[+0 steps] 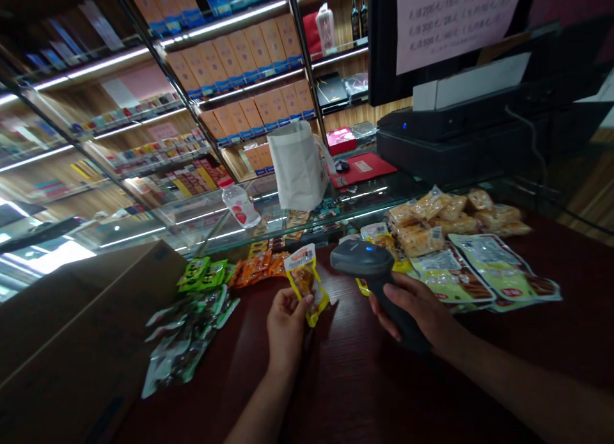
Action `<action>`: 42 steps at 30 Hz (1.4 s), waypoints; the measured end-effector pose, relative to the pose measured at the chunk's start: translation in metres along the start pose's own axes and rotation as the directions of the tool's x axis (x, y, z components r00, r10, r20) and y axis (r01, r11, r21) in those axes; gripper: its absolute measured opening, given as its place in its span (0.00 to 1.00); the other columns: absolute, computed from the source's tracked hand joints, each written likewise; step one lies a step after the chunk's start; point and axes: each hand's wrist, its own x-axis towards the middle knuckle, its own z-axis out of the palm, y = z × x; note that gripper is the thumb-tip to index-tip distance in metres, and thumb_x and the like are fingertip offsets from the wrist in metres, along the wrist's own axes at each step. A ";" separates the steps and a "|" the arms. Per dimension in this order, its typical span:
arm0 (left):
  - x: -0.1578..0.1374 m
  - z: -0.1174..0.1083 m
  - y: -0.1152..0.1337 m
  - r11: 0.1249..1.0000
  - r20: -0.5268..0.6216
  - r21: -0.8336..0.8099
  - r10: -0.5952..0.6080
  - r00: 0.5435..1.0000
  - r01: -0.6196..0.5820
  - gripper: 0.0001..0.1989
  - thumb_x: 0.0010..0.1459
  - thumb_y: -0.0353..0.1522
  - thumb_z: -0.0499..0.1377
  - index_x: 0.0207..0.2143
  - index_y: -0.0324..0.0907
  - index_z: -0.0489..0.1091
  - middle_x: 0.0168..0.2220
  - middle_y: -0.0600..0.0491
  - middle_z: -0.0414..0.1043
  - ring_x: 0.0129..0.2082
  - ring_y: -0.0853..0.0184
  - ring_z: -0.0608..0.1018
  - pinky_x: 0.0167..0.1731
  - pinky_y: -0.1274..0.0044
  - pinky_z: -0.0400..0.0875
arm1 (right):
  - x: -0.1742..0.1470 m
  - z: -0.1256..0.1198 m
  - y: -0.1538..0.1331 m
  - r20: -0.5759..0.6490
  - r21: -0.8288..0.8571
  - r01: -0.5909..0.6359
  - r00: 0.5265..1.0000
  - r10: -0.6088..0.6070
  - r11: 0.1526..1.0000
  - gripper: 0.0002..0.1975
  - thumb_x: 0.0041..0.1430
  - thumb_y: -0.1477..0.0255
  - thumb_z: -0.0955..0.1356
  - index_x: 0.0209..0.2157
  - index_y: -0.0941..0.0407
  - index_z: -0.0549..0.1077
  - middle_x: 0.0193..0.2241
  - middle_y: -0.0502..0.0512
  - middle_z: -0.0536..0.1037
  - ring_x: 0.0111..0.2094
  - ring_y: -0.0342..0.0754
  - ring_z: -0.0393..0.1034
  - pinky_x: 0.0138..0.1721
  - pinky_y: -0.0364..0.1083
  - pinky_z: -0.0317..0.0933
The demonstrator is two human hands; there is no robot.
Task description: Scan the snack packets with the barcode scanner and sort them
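Between thumb and fingers, my left hand (286, 325) pinches a yellow-edged snack packet (307, 281) with brown food showing through its clear front. The packet is held up, its barcode label at the top. Wrapped round the handle of a dark grey barcode scanner (364, 258), my right hand (419, 306) has the scanner's head pointing left, toward the packet, with a small blue light lit on top. Behind the scanner and partly hidden by it lie more yellow packets (378, 234). Flat pouches with green labels (453, 274) rest just right of my right hand.
A cardboard box (86, 329) stands at the left, beside green-and-clear packets (185, 341), green packets (206, 272) and orange packets (256, 267). Wrapped bread-like snacks (432, 217) are piled at the right. Behind are a glass counter, a bottle (238, 204), a white bag (297, 166) and a monitor (384, 47).
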 end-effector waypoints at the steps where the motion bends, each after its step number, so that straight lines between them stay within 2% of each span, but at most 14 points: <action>1: 0.000 0.000 0.000 1.000 -0.001 0.009 0.004 1.000 -0.004 0.19 0.42 0.38 0.72 0.33 0.42 0.68 0.33 0.52 0.80 0.35 0.61 0.82 0.37 0.71 0.76 | 0.000 0.000 -0.001 0.006 0.003 0.003 1.000 -0.003 1.000 0.17 0.59 0.56 0.70 0.30 0.57 0.74 0.23 0.51 0.76 0.14 0.40 0.64 0.14 0.40 0.55; 9: 0.000 0.000 -0.002 0.999 -0.004 0.031 0.032 0.999 -0.032 0.17 0.44 0.37 0.71 0.33 0.42 0.68 0.34 0.53 0.79 0.32 0.64 0.81 0.36 0.73 0.75 | 0.000 0.000 -0.002 0.027 -0.013 -0.021 0.999 0.021 1.000 0.17 0.60 0.56 0.70 0.31 0.57 0.74 0.24 0.51 0.76 0.15 0.40 0.64 0.15 0.40 0.55; 14: 0.001 -0.001 -0.002 0.996 0.011 0.059 0.064 0.998 -0.065 0.16 0.45 0.37 0.70 0.33 0.43 0.68 0.34 0.52 0.80 0.36 0.62 0.82 0.39 0.72 0.75 | -0.001 -0.003 0.001 0.044 -0.024 -0.011 0.999 0.012 1.000 0.17 0.62 0.57 0.68 0.30 0.57 0.74 0.25 0.52 0.77 0.15 0.40 0.64 0.15 0.39 0.55; 20: 0.002 -0.001 -0.002 0.996 0.020 0.056 0.072 0.997 -0.073 0.16 0.45 0.38 0.70 0.34 0.43 0.69 0.36 0.50 0.81 0.35 0.61 0.82 0.37 0.71 0.76 | -0.002 -0.002 -0.001 0.047 0.005 0.011 0.999 -0.011 1.000 0.16 0.62 0.58 0.69 0.37 0.58 0.76 0.26 0.52 0.77 0.15 0.40 0.64 0.15 0.40 0.55; 29: -0.001 -0.001 -0.002 0.993 0.017 0.071 0.092 0.996 -0.093 0.15 0.46 0.36 0.69 0.35 0.42 0.70 0.37 0.50 0.80 0.36 0.62 0.82 0.40 0.71 0.75 | -0.003 0.004 -0.008 0.009 0.024 0.015 1.000 -0.015 1.000 0.16 0.60 0.57 0.70 0.32 0.57 0.74 0.25 0.50 0.76 0.16 0.39 0.64 0.15 0.39 0.57; 33: -0.002 -0.002 -0.005 0.991 0.017 0.077 0.111 0.994 -0.112 0.16 0.44 0.37 0.70 0.34 0.42 0.69 0.35 0.51 0.80 0.35 0.62 0.81 0.38 0.72 0.75 | -0.004 0.006 -0.007 0.032 0.018 0.033 0.999 -0.033 0.999 0.17 0.61 0.57 0.69 0.32 0.57 0.74 0.25 0.50 0.76 0.15 0.39 0.63 0.15 0.39 0.56; 36: -0.002 -0.001 -0.005 0.990 0.002 0.064 0.125 0.992 -0.125 0.17 0.43 0.38 0.70 0.34 0.42 0.69 0.34 0.51 0.80 0.34 0.63 0.81 0.37 0.72 0.75 | -0.004 0.005 -0.006 0.066 0.011 0.050 0.996 -0.051 0.999 0.19 0.61 0.55 0.69 0.28 0.57 0.72 0.25 0.51 0.76 0.14 0.38 0.62 0.15 0.39 0.55; 39: 0.000 -0.009 0.006 0.992 -0.025 0.073 0.109 0.994 -0.107 0.20 0.42 0.39 0.71 0.36 0.41 0.71 0.36 0.50 0.80 0.33 0.63 0.82 0.37 0.72 0.75 | -0.003 0.003 -0.003 0.094 0.009 0.054 0.994 -0.054 0.999 0.20 0.59 0.54 0.69 0.27 0.57 0.71 0.25 0.51 0.76 0.14 0.38 0.62 0.14 0.39 0.55; 42: 0.004 -0.034 0.023 0.994 -0.040 0.105 0.030 0.999 -0.026 0.25 0.40 0.37 0.73 0.40 0.38 0.72 0.35 0.48 0.81 0.31 0.63 0.82 0.34 0.73 0.75 | 0.000 0.000 0.002 0.117 0.004 0.048 0.992 -0.048 0.999 0.18 0.60 0.55 0.69 0.32 0.57 0.72 0.25 0.50 0.77 0.14 0.39 0.63 0.14 0.39 0.56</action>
